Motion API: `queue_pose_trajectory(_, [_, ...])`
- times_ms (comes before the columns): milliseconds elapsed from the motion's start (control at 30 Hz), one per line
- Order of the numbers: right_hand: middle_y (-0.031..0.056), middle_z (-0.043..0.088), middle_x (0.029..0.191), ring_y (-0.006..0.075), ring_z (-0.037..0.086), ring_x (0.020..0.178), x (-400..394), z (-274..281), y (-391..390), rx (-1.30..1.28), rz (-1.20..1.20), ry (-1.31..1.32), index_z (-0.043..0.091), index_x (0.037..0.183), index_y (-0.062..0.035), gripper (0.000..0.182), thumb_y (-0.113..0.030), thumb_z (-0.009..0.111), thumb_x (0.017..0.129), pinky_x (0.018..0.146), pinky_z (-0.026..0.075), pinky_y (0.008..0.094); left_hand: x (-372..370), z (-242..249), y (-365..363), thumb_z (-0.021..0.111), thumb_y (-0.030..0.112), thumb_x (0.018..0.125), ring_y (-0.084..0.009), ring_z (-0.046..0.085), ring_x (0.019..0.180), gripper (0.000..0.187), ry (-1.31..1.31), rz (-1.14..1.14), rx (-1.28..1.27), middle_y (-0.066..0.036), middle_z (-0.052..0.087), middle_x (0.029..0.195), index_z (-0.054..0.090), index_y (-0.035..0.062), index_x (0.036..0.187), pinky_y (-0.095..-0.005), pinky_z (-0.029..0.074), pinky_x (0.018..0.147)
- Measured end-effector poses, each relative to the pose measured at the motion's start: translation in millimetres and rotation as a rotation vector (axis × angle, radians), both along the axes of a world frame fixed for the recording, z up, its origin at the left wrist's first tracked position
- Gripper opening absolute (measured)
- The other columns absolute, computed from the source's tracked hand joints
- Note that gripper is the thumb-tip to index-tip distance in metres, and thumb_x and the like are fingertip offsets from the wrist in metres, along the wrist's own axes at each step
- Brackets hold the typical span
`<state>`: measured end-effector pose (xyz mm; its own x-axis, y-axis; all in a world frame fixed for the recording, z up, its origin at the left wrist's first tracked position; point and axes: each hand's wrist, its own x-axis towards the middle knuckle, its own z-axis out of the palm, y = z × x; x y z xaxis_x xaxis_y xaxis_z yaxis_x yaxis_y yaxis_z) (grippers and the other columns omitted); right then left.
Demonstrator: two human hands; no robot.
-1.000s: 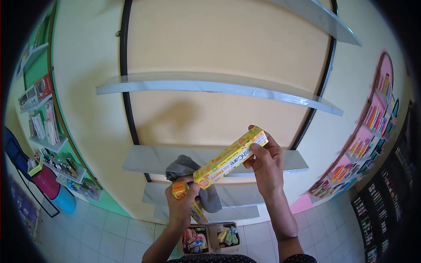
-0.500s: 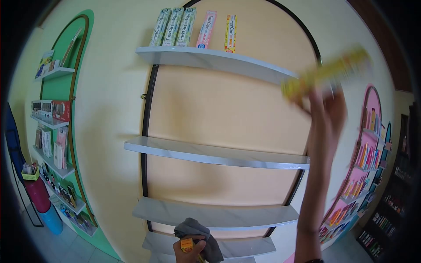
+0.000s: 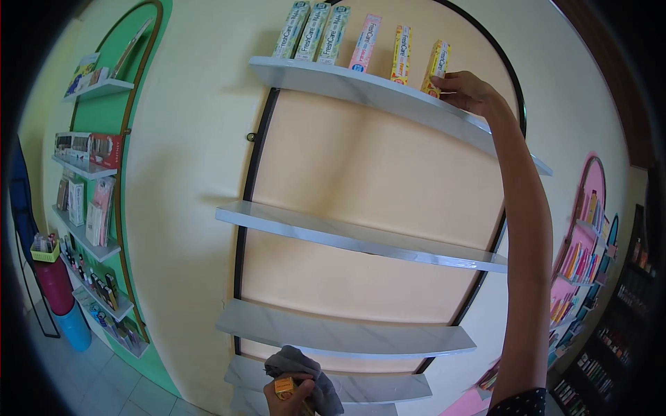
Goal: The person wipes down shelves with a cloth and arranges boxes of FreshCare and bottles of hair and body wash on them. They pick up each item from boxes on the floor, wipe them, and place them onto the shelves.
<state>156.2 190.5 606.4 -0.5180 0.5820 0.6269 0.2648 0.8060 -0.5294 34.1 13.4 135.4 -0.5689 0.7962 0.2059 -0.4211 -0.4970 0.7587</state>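
My right hand reaches up to the top shelf and grips a yellow FreshCare box, which stands upright near the shelf's right part. To its left are another yellow FreshCare box, a pink one and three green ones, all upright. Low in the view, my left hand is closed around a small orange-yellow box and a bunched grey cloth. Only the end of that box shows clearly.
Below hang a middle shelf and a lower shelf, with more boards beneath. At left, a green arched wall unit has small shelves of goods. Pink shelving and a dark rack stand at right.
My right hand has brought the yellow box from mid-air to the top shelf, turning it upright. The view has tilted and shifted. My left hand keeps its hold on the box and cloth.
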Motion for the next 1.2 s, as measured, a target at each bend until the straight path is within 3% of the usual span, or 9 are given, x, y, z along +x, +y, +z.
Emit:
queue_pose_trajectory(233, [0.0138,0.049,0.096,0.0179,0.05,0.088,-13,7,23,-0.057,0.058,0.007,0.04,0.104,0.0089,0.048,-0.021,0.06,0.072,0.08,0.043,0.0258,3,-4,3,0.063,0.01,0.068,-0.0085,0.047,0.055,0.014,-0.027,-0.055,-0.029,-0.001,0.053,0.065,0.056,0.0033,0.078,-0.0205,0.04,0.051])
queue_pose_trajectory(800, [0.019,0.05,0.09,0.0198,0.053,0.075,-20,-3,-1,-0.036,0.0,0.07,0.045,0.099,0.0085,0.05,-0.023,0.064,0.065,0.068,0.044,0.0283,2,-7,8,0.062,0.009,0.069,-0.0078,0.047,0.057,0.013,0.046,-0.037,0.012,-0.001,0.053,0.067,0.055,0.0026,0.079,-0.0202,0.04,0.053])
queue_pose_trajectory(1200, [0.0143,0.052,0.083,0.0154,0.053,0.069,-17,1,1,-0.06,0.032,0.045,0.048,0.093,0.005,0.042,-0.023,0.063,0.066,0.062,0.046,0.0234,4,0,7,0.063,0.01,0.069,-0.0082,0.047,0.057,0.014,0.019,-0.046,-0.015,-0.001,0.053,0.066,0.055,0.0025,0.078,-0.0203,0.04,0.053])
